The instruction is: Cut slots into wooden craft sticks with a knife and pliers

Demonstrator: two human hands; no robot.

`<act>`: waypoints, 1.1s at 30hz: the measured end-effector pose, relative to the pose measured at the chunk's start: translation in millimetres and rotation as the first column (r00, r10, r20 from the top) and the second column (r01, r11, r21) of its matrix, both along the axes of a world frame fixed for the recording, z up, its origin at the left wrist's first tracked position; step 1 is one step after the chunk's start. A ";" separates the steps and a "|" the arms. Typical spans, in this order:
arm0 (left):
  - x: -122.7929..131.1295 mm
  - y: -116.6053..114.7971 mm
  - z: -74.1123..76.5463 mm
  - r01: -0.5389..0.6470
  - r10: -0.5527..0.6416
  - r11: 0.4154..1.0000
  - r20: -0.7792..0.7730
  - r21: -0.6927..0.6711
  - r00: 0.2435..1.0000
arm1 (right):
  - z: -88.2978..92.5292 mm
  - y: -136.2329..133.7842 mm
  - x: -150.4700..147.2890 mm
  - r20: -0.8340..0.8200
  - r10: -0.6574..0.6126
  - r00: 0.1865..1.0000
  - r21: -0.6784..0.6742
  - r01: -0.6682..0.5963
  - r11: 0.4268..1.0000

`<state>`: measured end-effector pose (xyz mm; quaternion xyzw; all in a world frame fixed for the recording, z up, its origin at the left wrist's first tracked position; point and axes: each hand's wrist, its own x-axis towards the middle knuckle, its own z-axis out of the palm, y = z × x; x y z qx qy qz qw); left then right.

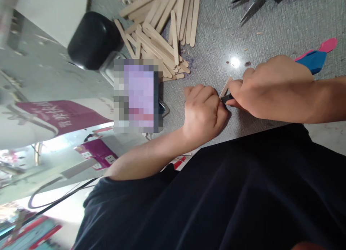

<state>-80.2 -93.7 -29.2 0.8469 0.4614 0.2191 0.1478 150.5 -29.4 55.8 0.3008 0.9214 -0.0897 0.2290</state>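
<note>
My left hand (205, 108) is closed in a fist low over the grey table (208, 58). A wooden craft stick (226, 86) juts out beside its fingers, and its other end is hidden in the grip. My right hand (273, 86) is closed on a small dark tool (227, 97) that looks like a craft knife, mostly covered by the fingers. The tool's tip meets the stick right at my left hand. Both hands nearly touch there.
A loose heap of craft sticks (162, 30) lies beyond my left hand. Nearby are a black rounded object (93, 40) and a blurred-out phone-like screen (139, 91). Pliers (254, 6) lie at the far right; blue (313, 61) and pink (328, 45) pieces lie behind my right hand.
</note>
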 end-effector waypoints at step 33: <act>-4.5 7.3 8.9 0.018 -0.016 0.983 0.014 -0.185 1.000 | -28.4 80.7 50.8 -0.406 -0.105 0.908 -0.287 -0.018 0.958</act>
